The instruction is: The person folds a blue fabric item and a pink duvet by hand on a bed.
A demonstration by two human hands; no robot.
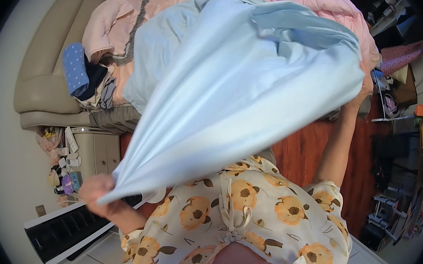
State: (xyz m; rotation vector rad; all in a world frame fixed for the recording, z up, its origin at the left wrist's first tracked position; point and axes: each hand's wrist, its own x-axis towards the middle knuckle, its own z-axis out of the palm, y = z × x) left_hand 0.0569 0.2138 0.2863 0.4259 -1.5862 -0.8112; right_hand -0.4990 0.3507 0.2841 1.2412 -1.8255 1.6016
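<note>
A large light-blue cloth [214, 94] is stretched between my two hands, in front of my body and over the near edge of the bed. My left hand [96, 193] is closed on one gathered corner at the lower left, slightly blurred. At the right edge of the cloth, my right hand [364, 85] grips another part; its fingers are partly hidden by the fabric. Folds bunch up near the top right of the cloth, and its far part lies on the bed. Pink bedding [328, 4] shows beyond it.
A beige headboard [48, 57] stands at the left, with a rolled blue polka-dot cloth [74, 69] and folded clothes beside it. Below is a nightstand [100, 152] with small items. A black-and-white appliance [63, 232] stands lower left. Shelves [385, 219] and household items line the right.
</note>
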